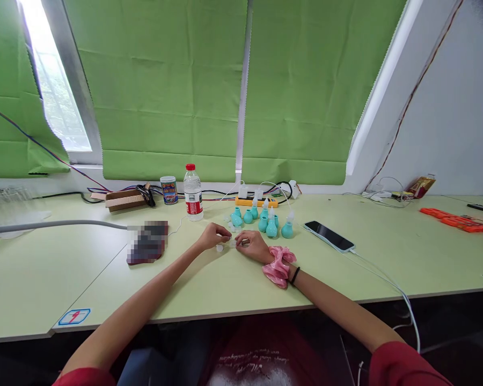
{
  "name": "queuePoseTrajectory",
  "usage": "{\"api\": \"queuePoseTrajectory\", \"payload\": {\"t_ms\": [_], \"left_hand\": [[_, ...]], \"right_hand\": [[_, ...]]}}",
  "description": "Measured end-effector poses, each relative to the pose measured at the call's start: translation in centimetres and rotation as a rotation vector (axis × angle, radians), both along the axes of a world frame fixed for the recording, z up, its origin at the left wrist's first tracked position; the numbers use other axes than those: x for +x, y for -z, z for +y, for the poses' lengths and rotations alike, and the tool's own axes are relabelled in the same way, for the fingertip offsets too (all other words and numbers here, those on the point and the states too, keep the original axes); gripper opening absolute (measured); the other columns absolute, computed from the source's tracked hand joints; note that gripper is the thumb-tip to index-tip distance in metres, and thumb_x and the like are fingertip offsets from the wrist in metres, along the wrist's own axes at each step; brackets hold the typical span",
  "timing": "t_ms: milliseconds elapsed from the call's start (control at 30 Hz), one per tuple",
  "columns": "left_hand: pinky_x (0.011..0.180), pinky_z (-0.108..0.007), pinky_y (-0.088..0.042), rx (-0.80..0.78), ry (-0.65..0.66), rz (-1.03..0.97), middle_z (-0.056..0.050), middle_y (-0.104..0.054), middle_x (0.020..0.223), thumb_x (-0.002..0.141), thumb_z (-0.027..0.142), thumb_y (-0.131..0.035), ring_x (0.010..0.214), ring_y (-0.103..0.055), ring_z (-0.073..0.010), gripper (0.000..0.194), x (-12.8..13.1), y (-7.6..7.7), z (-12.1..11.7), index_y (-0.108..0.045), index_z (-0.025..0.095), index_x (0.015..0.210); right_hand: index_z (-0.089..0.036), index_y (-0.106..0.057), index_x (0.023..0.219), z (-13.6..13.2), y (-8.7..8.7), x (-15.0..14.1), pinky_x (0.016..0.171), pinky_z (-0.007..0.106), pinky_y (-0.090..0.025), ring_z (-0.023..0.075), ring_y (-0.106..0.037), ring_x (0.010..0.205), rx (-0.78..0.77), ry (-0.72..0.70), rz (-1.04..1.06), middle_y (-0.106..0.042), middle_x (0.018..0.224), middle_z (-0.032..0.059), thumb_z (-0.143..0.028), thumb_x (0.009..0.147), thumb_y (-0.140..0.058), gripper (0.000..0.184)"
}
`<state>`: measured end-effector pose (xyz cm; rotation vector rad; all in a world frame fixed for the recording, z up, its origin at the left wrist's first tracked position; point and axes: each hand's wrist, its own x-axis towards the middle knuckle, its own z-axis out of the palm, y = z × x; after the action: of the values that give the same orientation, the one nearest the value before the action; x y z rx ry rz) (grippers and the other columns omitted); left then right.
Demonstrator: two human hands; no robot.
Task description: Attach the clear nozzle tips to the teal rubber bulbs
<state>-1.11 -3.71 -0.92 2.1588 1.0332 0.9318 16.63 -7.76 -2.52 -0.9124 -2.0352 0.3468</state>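
Observation:
My left hand [214, 236] and my right hand [253, 245] meet over the table, fingers pinched together. Between the fingertips shows a small translucent plastic piece [232, 243], too small to make out well; both hands appear to grip it. A small white round piece [219, 248] lies just below my left fingertips. Beyond the hands stand several teal squeeze bulbs [271, 229], some fitted with clear pointed tips and others with bare necks. More loose translucent pieces [235, 227] lie behind my fingers. A pink scrunchie [279, 266] and a black band circle my right wrist.
A phone [330, 236] with a white cable lies to the right, orange plastic parts [454, 220] farther off. At the back are a water bottle [194, 194], a can [169, 190], a cardboard box [124, 200] and an orange power strip [245, 201]. A blurred dark object [147, 243] lies left.

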Motion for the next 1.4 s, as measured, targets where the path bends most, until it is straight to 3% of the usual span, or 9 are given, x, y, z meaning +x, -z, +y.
{"api": "queuePoseTrajectory", "payload": {"t_ms": [267, 667, 1400], "left_hand": [[0.062, -0.025, -0.048, -0.065, 0.056, -0.041, -0.005, -0.067, 0.069, 0.060, 0.021, -0.060, 0.065, -0.061, -0.0160, 0.016, 0.1, 0.1, -0.2, -0.067, 0.011, 0.071], [0.064, -0.025, -0.049, -0.090, 0.080, -0.106, -0.004, -0.067, 0.071, 0.059, 0.018, -0.061, 0.068, -0.061, -0.0160, 0.017, 0.1, -0.2, -0.4, -0.066, 0.012, 0.074], [0.065, -0.025, -0.048, -0.094, 0.101, -0.115, -0.004, -0.067, 0.072, 0.059, 0.020, -0.063, 0.068, -0.060, -0.0159, 0.015, 0.5, -0.7, -1.3, -0.067, 0.012, 0.072]], "right_hand": [[-0.015, -0.057, 0.076, -0.1, -0.2, 0.1, 0.060, 0.022, -0.050, 0.0117, -0.057, 0.067, -0.037, -0.049, 0.032, -0.061, 0.073, 0.0007, -0.009, 0.060, -0.053, 0.017], [-0.015, -0.057, 0.085, -0.1, -0.3, 0.1, 0.061, 0.023, -0.049, 0.0131, -0.057, 0.070, -0.054, -0.042, 0.023, -0.062, 0.078, 0.0026, -0.008, 0.059, -0.053, 0.027], [-0.015, -0.057, 0.077, -0.3, -0.6, 0.0, 0.061, 0.023, -0.047, 0.0122, -0.056, 0.067, -0.026, -0.033, -0.023, -0.060, 0.076, 0.0015, -0.009, 0.060, -0.053, 0.018]]}}
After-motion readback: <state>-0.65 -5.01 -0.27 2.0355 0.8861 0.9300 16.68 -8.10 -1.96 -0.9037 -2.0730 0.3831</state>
